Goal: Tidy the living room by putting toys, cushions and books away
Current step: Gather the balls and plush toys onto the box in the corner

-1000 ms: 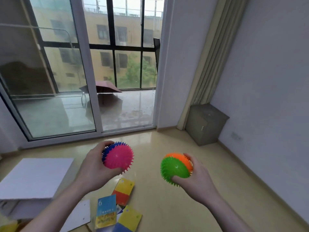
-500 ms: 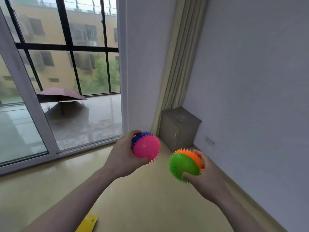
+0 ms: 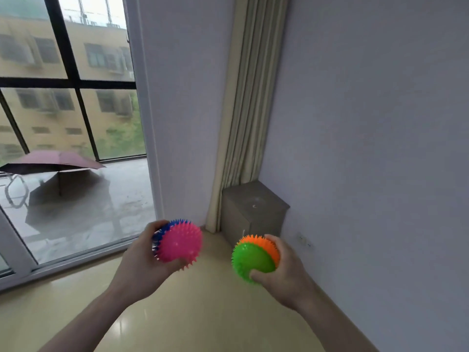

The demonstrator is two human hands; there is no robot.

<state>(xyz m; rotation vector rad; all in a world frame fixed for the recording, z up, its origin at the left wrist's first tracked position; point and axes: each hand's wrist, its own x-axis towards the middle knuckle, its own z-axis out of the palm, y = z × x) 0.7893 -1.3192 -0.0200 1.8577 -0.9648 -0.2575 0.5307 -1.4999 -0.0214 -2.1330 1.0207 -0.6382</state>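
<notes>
Holding 2 spiky balls apart: our left hand (image 3: 142,265) grips the pink-blue ball (image 3: 179,241), our right hand (image 3: 284,273) the green-orange ball (image 3: 253,257).

Pink-blue spiky ball (image 3: 180,243) and green-orange spiky ball (image 3: 253,257), held apart.

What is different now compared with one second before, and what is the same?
The view turned right: the books and white board on the floor left the frame, and the grey cabinet came nearer. Unchanged: left hand grips the pink-blue ball, right hand grips the green-orange ball.
</notes>
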